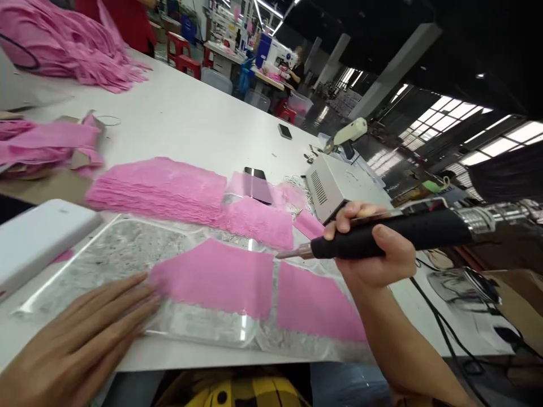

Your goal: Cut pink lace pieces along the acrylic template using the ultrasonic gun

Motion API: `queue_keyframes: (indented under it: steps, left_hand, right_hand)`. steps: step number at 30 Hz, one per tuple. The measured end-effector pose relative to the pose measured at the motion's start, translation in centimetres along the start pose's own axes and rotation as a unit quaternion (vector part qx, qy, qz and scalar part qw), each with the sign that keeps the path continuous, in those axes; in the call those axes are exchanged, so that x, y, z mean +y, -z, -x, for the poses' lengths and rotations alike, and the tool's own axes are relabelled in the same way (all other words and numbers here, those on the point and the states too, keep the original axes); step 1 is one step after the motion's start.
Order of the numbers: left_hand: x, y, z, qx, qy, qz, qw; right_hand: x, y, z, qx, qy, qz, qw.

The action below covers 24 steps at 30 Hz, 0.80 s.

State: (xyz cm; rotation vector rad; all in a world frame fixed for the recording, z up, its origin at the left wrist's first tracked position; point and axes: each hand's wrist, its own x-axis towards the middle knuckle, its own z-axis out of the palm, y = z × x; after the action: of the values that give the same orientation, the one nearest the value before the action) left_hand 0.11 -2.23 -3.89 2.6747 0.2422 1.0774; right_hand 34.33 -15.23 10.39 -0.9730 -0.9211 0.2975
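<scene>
My right hand [373, 246] is wrapped round a black handheld tool [407, 229] with a narrow metal tip. The tip points left, close over the gap between a larger pink fabric piece [216, 277] and a smaller pink fabric piece [316, 299]; whether it touches anything I cannot tell. Both pieces lie flat on a clear plastic template [203, 325]. My left hand [80, 333] rests with fingers stretched out on the template's left part, fingertips at the larger piece's left edge. Behind the template are a tall stack of pink fabric pieces [156, 189] and a lower stack [257, 220].
A white box-shaped thing [42, 243] stands at left. More pink fabric [63, 45] is heaped at the back left. Phones [258, 185] lie beyond the stacks. A grey metal box [333, 186] stands at right, near a glass jar [462, 288] and black cables [441, 325].
</scene>
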Motion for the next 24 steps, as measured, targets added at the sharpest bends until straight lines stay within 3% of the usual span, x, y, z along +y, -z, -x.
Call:
queue_keyframes:
  steps: [2, 5, 7, 10, 14, 24]
  left_hand:
    - [1.9, -1.3, -1.4, -0.020, -0.015, -0.038, 0.999]
    - [5.7, -3.9, -4.7, -0.053, -0.101, -0.028, 0.993]
    - [8.1, -5.8, -6.8, -0.068, -0.136, 0.000, 0.988]
    - [10.3, -8.1, -8.7, -0.069, -0.134, 0.017, 0.988]
    - [11.1, -9.1, -9.0, -0.067, -0.118, 0.023, 0.990]
    - [11.3, -9.0, -8.8, -0.080, -0.126, -0.001, 0.989]
  right_hand:
    - [-0.3, 2.9, 1.0, 0.045, 0.004, 0.026, 0.999]
    - [0.2, 5.8, 2.4, 0.097, 0.005, 0.034, 0.995]
    - [0.8, 6.6, 3.1, 0.121, 0.004, 0.021, 0.992]
    - [1.7, 6.6, 3.5, 0.135, -0.006, -0.014, 0.991]
    - [2.1, 6.0, 3.8, 0.097, -0.032, -0.039, 0.994]
    - [2.2, 5.4, 3.9, 0.050, -0.036, -0.042, 0.997]
